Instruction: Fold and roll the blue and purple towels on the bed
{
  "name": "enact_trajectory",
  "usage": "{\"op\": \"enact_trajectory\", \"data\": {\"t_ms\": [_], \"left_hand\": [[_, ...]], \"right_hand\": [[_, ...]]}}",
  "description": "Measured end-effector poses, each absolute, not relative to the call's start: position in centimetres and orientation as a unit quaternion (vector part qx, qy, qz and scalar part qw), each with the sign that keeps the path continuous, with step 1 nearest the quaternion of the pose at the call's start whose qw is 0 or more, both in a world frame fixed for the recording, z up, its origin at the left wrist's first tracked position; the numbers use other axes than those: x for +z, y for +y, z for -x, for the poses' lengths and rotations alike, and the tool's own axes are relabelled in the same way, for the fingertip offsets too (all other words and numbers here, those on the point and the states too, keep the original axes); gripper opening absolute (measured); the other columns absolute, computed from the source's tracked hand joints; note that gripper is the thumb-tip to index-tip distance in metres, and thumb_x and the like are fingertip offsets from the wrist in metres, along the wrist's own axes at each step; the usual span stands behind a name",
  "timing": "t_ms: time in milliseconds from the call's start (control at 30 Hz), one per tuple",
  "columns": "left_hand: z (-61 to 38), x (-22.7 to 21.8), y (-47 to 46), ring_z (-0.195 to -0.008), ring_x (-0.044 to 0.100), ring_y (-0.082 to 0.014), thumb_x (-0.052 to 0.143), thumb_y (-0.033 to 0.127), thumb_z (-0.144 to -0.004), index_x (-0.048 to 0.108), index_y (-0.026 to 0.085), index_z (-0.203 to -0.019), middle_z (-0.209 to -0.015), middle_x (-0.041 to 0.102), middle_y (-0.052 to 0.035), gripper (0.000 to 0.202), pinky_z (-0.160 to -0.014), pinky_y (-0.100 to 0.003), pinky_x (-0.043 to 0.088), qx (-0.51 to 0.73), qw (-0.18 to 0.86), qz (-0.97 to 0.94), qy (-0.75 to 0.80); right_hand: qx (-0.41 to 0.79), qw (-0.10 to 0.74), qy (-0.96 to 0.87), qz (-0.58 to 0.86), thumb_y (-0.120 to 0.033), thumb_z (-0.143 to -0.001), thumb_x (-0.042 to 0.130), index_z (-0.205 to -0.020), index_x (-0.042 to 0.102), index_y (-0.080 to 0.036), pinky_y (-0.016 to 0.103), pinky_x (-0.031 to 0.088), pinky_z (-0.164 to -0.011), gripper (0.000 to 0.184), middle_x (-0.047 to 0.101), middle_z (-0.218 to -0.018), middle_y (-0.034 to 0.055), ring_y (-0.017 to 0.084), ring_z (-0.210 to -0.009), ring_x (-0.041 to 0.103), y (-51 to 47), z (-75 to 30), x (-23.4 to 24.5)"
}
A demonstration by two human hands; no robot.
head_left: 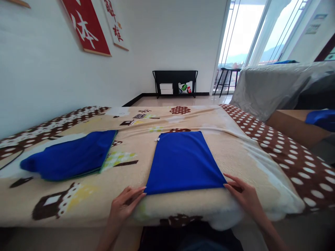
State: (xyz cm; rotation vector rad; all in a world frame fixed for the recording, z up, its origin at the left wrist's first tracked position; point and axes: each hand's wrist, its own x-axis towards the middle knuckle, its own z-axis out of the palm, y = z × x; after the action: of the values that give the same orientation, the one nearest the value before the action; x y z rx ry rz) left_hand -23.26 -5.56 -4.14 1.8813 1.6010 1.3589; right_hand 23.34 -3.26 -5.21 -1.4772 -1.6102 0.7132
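Observation:
A blue cloth [183,162] lies flat on the patterned blanket in front of me, a small white tag at its far left corner. My left hand [125,202] pinches its near left corner between thumb and fingers. At the near right corner, my right hand [242,195] does the same, with its index finger held a little apart above. The near edge runs almost straight between both hands. To the left rests a second blue piece of fabric [75,153], looser and layered, with a green edge along its right and lower sides.
The cream and brown blanket [131,205] covers a wide bed-like surface. A black rack [175,77] stands by the far wall. On the right are a plastic-covered piece of furniture [277,83], a cardboard box [285,127] with blue fabric in it, and a black stool [228,78] near the glass door.

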Motion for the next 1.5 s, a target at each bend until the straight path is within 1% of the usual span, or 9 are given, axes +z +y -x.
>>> {"op": "enact_trajectory", "data": {"t_ms": [133,300,467,667,967,1100,1200,1367,1500], "left_hand": [[22.9,-3.1,-5.5,-0.055,0.056,-0.0127,0.072,0.043,-0.080,0.081,0.032,-0.091,-0.063,0.064,0.0007,0.018,-0.052,-0.022,0.046,0.455,0.141,-0.680,0.557],[21.4,-2.0,-5.0,-0.062,0.060,-0.0154,0.073,0.048,-0.077,0.079,0.028,-0.094,-0.075,0.073,-0.0018,0.027,-0.059,-0.025,0.051,0.446,0.176,-0.651,0.588],[21.5,-2.7,-5.1,-0.072,0.070,-0.0185,0.073,0.046,-0.078,0.075,0.027,-0.093,-0.079,0.074,-0.0017,0.024,-0.066,-0.026,0.056,0.466,0.227,-0.624,0.585],[23.0,-3.7,-5.5,-0.078,0.074,-0.0201,0.075,0.043,-0.077,0.072,0.028,-0.093,-0.089,0.076,-0.0019,0.022,-0.076,-0.030,0.061,0.475,0.232,-0.623,0.577],[24.1,-3.9,-6.3,-0.077,0.072,-0.0194,0.075,0.044,-0.078,0.075,0.026,-0.088,-0.086,0.075,-0.0030,0.020,-0.074,-0.029,0.060,0.440,0.199,-0.666,0.568],[24.8,-4.5,-6.6,-0.071,0.066,-0.0160,0.075,0.041,-0.079,0.079,0.032,-0.095,-0.076,0.071,-0.0002,0.019,-0.070,-0.027,0.057,0.420,0.089,-0.723,0.541],[24.8,-4.6,-6.7,-0.070,0.063,-0.0149,0.073,0.041,-0.081,0.078,0.034,-0.101,-0.075,0.070,0.0006,0.022,-0.069,-0.026,0.055,0.416,0.051,-0.736,0.531],[23.5,-4.0,-6.3,-0.074,0.068,-0.0182,0.073,0.050,-0.080,0.077,0.028,-0.092,-0.080,0.074,-0.0005,0.025,-0.070,-0.030,0.055,0.430,0.098,-0.701,0.561],[22.9,-4.8,-6.1,-0.075,0.071,-0.0181,0.072,0.051,-0.081,0.071,0.025,-0.094,-0.084,0.075,-0.0005,0.029,-0.072,-0.030,0.057,0.459,0.161,-0.645,0.589]], "right_hand": [[0.255,0.426,-0.643,0.583,-0.054,-0.085,0.064,-0.121,0.071,-0.026,0.036,0.059,-0.082,0.045,0.076,-0.100,0.0067,0.025,-0.090,0.073,-3.5,-23.3,-5.3],[0.275,0.418,-0.641,0.582,-0.057,-0.087,0.062,-0.127,0.066,-0.022,0.028,0.055,-0.061,0.054,0.076,-0.086,0.0046,0.018,-0.065,0.067,-2.7,-22.5,-4.2],[0.262,0.422,-0.645,0.580,-0.055,-0.087,0.063,-0.131,0.062,-0.021,0.028,0.056,-0.067,0.056,0.076,-0.085,0.0036,0.019,-0.074,0.070,-2.8,-22.4,-4.3],[0.256,0.430,-0.627,0.598,-0.055,-0.085,0.065,-0.129,0.064,-0.024,0.036,0.059,-0.087,0.054,0.077,-0.093,0.0047,0.024,-0.091,0.074,-4.0,-23.4,-5.4],[0.273,0.414,-0.623,0.605,-0.055,-0.085,0.066,-0.129,0.064,-0.027,0.037,0.057,-0.094,0.052,0.077,-0.100,0.0035,0.025,-0.100,0.072,-4.9,-24.3,-6.6],[0.277,0.419,-0.617,0.606,-0.057,-0.083,0.067,-0.127,0.065,-0.027,0.034,0.058,-0.088,0.053,0.077,-0.097,0.0033,0.024,-0.095,0.073,-4.7,-24.3,-6.6],[0.285,0.428,-0.614,0.599,-0.056,-0.083,0.068,-0.127,0.064,-0.026,0.031,0.059,-0.082,0.054,0.077,-0.095,0.0032,0.022,-0.089,0.073,-4.5,-24.3,-6.5],[0.283,0.433,-0.611,0.600,-0.056,-0.082,0.068,-0.126,0.064,-0.025,0.030,0.059,-0.074,0.054,0.076,-0.093,0.0033,0.020,-0.082,0.072,-4.6,-24.1,-6.6],[0.270,0.443,-0.605,0.604,-0.056,-0.082,0.069,-0.122,0.066,-0.025,0.032,0.059,-0.083,0.052,0.077,-0.095,0.0039,0.022,-0.090,0.073,-4.9,-24.0,-7.1]]}}
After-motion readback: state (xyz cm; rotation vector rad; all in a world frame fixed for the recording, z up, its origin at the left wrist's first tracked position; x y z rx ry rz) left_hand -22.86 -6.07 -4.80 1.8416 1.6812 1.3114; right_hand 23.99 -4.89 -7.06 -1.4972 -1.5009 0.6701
